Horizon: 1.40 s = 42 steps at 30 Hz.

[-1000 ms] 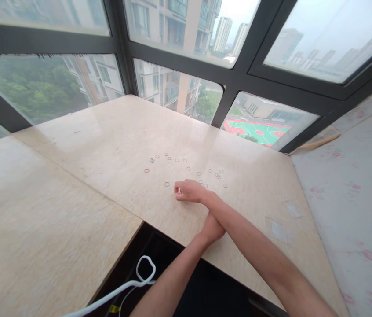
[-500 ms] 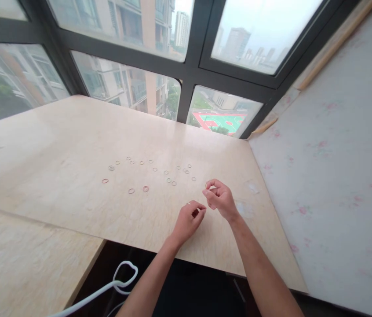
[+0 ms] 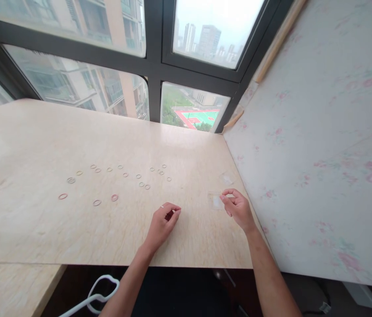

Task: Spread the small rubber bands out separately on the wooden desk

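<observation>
My right hand (image 3: 237, 209) is over the right side of the counter, thumb and index finger pinched together. Its fingertips are at the edge of a small clear plastic bag (image 3: 215, 201); whatever they hold is too small to make out. My left hand (image 3: 162, 224) rests on the counter with fingers curled and thumb against the index finger; the inside of that grip is hidden. Beyond it lie several thin rings, among them a red ring (image 3: 63, 196), a doubled red ring (image 3: 114, 198), a dark ring (image 3: 97, 203) and a yellowish ring (image 3: 79, 173).
The pale marble-patterned counter (image 3: 186, 149) meets a flowered wall (image 3: 304, 176) on the right and dark window frames (image 3: 155, 97) at the back. Another clear plastic bag (image 3: 227, 178) lies near the wall. A white cable (image 3: 90, 301) loops below the front edge.
The view has swung right. My right hand has moved right, away from my left hand, to the plastic bag. Earlier a small yellowish thing showed at its fingertips. My left hand keeps its curled shape.
</observation>
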Each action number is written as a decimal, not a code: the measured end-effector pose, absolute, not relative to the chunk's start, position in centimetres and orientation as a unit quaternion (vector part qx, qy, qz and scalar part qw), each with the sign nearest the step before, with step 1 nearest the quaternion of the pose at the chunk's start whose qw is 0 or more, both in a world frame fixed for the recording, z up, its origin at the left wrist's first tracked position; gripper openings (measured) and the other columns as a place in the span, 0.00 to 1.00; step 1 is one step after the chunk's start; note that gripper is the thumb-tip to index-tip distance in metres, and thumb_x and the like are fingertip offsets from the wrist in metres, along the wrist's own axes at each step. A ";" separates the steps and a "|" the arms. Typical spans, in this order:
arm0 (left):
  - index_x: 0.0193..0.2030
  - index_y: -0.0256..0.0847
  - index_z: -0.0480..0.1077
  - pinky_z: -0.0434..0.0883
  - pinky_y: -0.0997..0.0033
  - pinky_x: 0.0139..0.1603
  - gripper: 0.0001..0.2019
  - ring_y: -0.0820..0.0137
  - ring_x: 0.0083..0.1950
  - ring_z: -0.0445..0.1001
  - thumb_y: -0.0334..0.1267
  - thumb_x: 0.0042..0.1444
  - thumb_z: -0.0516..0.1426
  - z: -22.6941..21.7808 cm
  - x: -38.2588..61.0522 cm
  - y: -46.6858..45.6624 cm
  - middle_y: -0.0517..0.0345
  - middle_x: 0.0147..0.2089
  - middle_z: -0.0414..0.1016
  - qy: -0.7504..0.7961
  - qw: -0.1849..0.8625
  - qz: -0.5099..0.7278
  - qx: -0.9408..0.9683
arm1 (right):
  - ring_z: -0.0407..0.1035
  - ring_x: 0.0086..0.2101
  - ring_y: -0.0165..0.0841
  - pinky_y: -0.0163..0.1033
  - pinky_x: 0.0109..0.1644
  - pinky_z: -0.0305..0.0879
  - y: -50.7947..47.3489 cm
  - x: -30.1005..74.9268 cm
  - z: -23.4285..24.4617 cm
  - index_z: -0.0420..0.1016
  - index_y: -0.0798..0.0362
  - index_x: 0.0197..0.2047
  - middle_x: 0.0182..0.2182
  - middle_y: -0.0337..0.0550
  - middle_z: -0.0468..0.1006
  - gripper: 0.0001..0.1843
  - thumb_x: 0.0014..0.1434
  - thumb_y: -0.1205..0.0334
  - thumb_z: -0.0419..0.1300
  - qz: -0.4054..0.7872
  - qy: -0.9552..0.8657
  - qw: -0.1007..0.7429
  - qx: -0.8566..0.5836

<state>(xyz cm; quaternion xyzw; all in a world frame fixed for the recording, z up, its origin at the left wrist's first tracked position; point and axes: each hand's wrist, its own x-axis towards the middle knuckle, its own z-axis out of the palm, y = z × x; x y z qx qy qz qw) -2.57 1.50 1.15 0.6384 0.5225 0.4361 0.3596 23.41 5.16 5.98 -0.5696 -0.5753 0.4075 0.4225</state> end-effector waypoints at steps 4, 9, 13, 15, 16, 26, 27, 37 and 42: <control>0.36 0.40 0.72 0.65 0.73 0.32 0.08 0.72 0.32 0.70 0.38 0.60 0.53 0.9 -2.5 1.7 0.57 0.33 0.73 0.522 0.350 0.447 0.637 | 0.51 0.14 0.25 0.30 0.18 0.46 6.1 23.7 5.5 0.66 0.52 0.37 0.12 0.26 0.59 0.15 0.57 0.47 0.57 0.348 -0.594 0.404 -0.602; 0.35 0.40 0.72 0.65 0.73 0.32 0.08 0.72 0.32 0.70 0.38 0.60 0.53 0.8 -2.5 1.7 0.58 0.33 0.73 0.527 0.348 0.450 0.631 | 0.48 0.16 0.24 0.31 0.21 0.45 6.6 23.6 5.3 0.69 0.53 0.35 0.12 0.25 0.52 0.12 0.57 0.51 0.57 0.242 -0.656 0.327 -0.635; 0.35 0.40 0.72 0.65 0.73 0.32 0.07 0.72 0.32 0.70 0.38 0.60 0.54 0.8 -2.4 1.7 0.58 0.33 0.73 0.530 0.352 0.449 0.627 | 0.46 0.17 0.24 0.31 0.21 0.43 5.7 23.7 5.9 0.68 0.52 0.35 0.14 0.26 0.51 0.12 0.59 0.52 0.55 0.243 -0.647 0.342 -0.637; 0.35 0.40 0.72 0.65 0.73 0.32 0.07 0.72 0.32 0.70 0.39 0.60 0.54 0.8 -2.4 1.8 0.58 0.33 0.73 0.533 0.352 0.450 0.625 | 0.45 0.17 0.24 0.31 0.21 0.42 4.9 23.8 6.1 0.68 0.52 0.34 0.14 0.26 0.50 0.12 0.59 0.52 0.55 0.258 -0.638 0.356 -0.632; 0.35 0.40 0.72 0.65 0.73 0.32 0.07 0.71 0.32 0.70 0.39 0.60 0.54 0.8 -2.4 1.8 0.57 0.33 0.73 0.534 0.351 0.450 0.624 | 0.45 0.17 0.25 0.31 0.21 0.42 4.5 23.8 6.1 0.68 0.52 0.34 0.15 0.26 0.50 0.12 0.59 0.52 0.55 0.267 -0.635 0.363 -0.627; 0.34 0.39 0.73 0.64 0.74 0.30 0.07 0.73 0.30 0.68 0.39 0.58 0.56 1.1 -2.4 1.3 0.57 0.31 0.73 0.537 0.380 0.482 0.579 | 0.48 0.19 0.27 0.32 0.22 0.48 -0.7 22.6 1.1 0.71 0.52 0.34 0.17 0.28 0.50 0.13 0.57 0.50 0.58 0.322 -0.618 0.377 -0.610; 0.33 0.38 0.73 0.65 0.74 0.30 0.08 0.73 0.29 0.68 0.39 0.57 0.56 1.1 -2.5 1.4 0.57 0.31 0.73 0.535 0.392 0.488 0.567 | 0.49 0.19 0.27 0.32 0.22 0.49 -1.0 22.7 0.7 0.72 0.52 0.34 0.17 0.29 0.51 0.14 0.57 0.50 0.59 0.326 -0.613 0.378 -0.612; 0.36 0.36 0.75 0.64 0.76 0.24 0.13 0.74 0.24 0.67 0.44 0.49 0.60 3.4 -11.8 6.1 0.59 0.27 0.73 0.673 0.232 0.610 0.349 | 0.59 0.19 0.29 0.32 0.21 0.56 -0.7 23.1 -0.1 0.74 0.53 0.33 0.17 0.34 0.65 0.18 0.52 0.46 0.61 0.338 -0.592 0.378 -0.627; 0.38 0.37 0.76 0.67 0.72 0.30 0.14 0.73 0.27 0.67 0.41 0.44 0.60 4.5 -19.1 9.5 0.55 0.36 0.75 0.732 0.124 0.458 0.489 | 0.65 0.21 0.31 0.32 0.22 0.60 -0.6 23.3 -0.2 0.75 0.54 0.33 0.19 0.38 0.71 0.19 0.51 0.44 0.61 0.328 -0.604 0.369 -0.626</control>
